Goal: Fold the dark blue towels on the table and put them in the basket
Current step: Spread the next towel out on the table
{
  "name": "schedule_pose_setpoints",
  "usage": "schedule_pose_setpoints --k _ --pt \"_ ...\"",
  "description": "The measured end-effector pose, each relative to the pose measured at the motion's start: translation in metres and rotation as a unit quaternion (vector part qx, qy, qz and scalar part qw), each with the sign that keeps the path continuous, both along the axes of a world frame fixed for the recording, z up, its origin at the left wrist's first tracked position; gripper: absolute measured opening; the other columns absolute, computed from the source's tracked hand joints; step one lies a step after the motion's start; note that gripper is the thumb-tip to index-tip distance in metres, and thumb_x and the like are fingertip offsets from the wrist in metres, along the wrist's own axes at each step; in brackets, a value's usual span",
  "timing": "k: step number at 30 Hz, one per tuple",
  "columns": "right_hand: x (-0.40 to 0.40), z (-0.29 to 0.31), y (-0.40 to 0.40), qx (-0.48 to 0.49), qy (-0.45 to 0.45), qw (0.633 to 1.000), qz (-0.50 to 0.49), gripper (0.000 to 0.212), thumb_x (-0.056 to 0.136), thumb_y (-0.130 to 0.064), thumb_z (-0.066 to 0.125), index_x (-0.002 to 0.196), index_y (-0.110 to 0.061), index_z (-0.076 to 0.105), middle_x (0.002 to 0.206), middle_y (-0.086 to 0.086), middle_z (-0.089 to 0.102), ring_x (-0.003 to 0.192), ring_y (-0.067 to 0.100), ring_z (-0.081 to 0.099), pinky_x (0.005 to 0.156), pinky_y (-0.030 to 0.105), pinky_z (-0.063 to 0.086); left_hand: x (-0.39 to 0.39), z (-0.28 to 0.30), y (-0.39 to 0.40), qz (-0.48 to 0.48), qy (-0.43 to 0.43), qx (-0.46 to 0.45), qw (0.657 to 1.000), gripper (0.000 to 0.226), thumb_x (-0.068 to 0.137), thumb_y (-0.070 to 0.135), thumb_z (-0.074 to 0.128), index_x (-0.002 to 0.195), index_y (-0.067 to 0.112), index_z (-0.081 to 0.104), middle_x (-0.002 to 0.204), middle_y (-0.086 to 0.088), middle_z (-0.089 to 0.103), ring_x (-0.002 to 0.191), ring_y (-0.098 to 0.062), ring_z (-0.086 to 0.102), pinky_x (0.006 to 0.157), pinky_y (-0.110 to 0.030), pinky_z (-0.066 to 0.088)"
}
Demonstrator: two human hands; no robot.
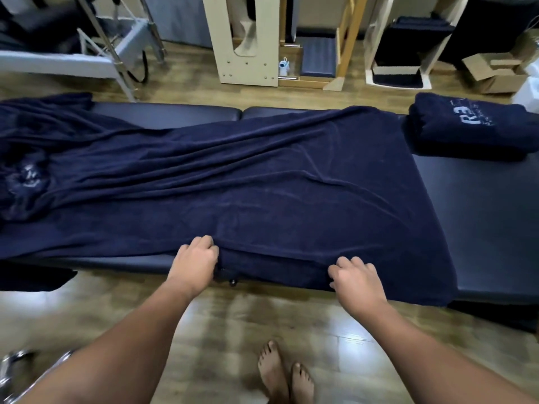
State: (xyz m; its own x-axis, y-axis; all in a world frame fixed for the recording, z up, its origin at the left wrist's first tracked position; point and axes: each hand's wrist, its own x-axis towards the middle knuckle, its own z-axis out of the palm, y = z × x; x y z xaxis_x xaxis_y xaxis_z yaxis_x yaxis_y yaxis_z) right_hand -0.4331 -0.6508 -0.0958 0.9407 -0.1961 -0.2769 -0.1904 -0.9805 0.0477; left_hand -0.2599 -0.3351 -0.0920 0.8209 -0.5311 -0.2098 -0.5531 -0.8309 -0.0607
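Gripping near edge of spread dark blue towel (pixel 248 176) with both hands.
Left hand (pixel 196 261) and right hand (pixel 356 276) each pinch the towel's hem at the padded table (pixel 481 217) front edge, fingers curled into cloth. Towel lies wrinkled across the table (left end bunched). Folded towel (pixel 472 126) with white logo sits at far right corner. Bare feet on wooden floor (pixel 233 330).
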Motion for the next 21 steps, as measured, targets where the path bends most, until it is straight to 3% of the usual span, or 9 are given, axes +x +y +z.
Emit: schedule_pose_setpoints --k 3,5,8,12,15,21 --pt "-0.002 0.002 0.004 0.008 0.010 1.000 -0.008 0.003 0.091 -0.028 0.068 0.091 -0.026 0.065 0.089 -0.007 0.053 0.086 0.021 0.052 0.066 0.035 0.030 0.003 0.001 -0.004 -0.013 -0.001 0.038 0.999 0.010 0.095 0.018 0.057 0.094 0.023 0.066 0.109 0.004 0.052 0.108 -0.023 0.048 0.075 -0.033 0.029" --pt "-0.002 0.002 0.003 -0.007 0.006 1.000 -0.011 0.010 0.101 -0.028 0.051 0.104 -0.027 0.061 0.101 -0.007 0.053 0.097 0.021 0.050 0.072 0.035 0.030 0.001 0.002 -0.004 -0.029 0.006 0.063 0.998 0.013 0.097 0.019 0.054 0.105 0.024 0.063 0.116 0.004 0.049 0.113 -0.022 0.044 0.079 -0.032 0.030" --pt "0.000 0.010 0.005 -0.005 0.026 0.999 -0.021 0.012 0.102 -0.030 0.048 0.107 -0.027 0.059 0.103 -0.006 0.053 0.102 0.020 0.051 0.074 0.034 0.032 -0.008 0.006 0.005 -0.018 0.029 0.051 0.998 0.022 0.096 0.019 0.056 0.118 0.020 0.056 0.125 0.000 0.044 0.114 -0.024 0.043 0.086 -0.034 0.039" --pt "0.003 0.013 0.005 0.005 0.035 0.999 -0.037 0.012 0.102 -0.033 0.050 0.107 -0.027 0.059 0.102 -0.006 0.053 0.102 0.020 0.052 0.074 0.034 0.036 -0.007 0.017 0.024 0.083 0.010 0.061 0.995 0.037 0.093 0.018 0.059 0.128 0.018 0.049 0.127 -0.003 0.045 0.115 -0.027 0.048 0.090 -0.036 0.045" --pt "0.003 0.010 0.006 -0.011 0.039 0.999 -0.035 0.011 0.101 -0.034 0.052 0.108 -0.029 0.059 0.106 -0.007 0.055 0.102 0.019 0.053 0.073 0.033 0.035 -0.002 0.018 0.036 0.116 -0.008 0.081 0.990 0.039 0.090 0.018 0.059 0.128 0.020 0.049 0.128 -0.001 0.047 0.120 -0.025 0.047 0.091 -0.036 0.043" --pt "0.005 0.006 0.014 -0.039 0.049 0.995 -0.072 0.010 0.094 -0.025 0.056 0.103 -0.029 0.057 0.094 -0.008 0.045 0.093 0.018 0.048 0.070 0.032 0.033 0.026 0.016 0.046 0.050 -0.013 0.095 0.994 0.021 0.098 0.020 0.050 0.109 0.026 0.067 0.114 0.005 0.052 0.112 -0.022 0.046 0.079 -0.032 0.037"
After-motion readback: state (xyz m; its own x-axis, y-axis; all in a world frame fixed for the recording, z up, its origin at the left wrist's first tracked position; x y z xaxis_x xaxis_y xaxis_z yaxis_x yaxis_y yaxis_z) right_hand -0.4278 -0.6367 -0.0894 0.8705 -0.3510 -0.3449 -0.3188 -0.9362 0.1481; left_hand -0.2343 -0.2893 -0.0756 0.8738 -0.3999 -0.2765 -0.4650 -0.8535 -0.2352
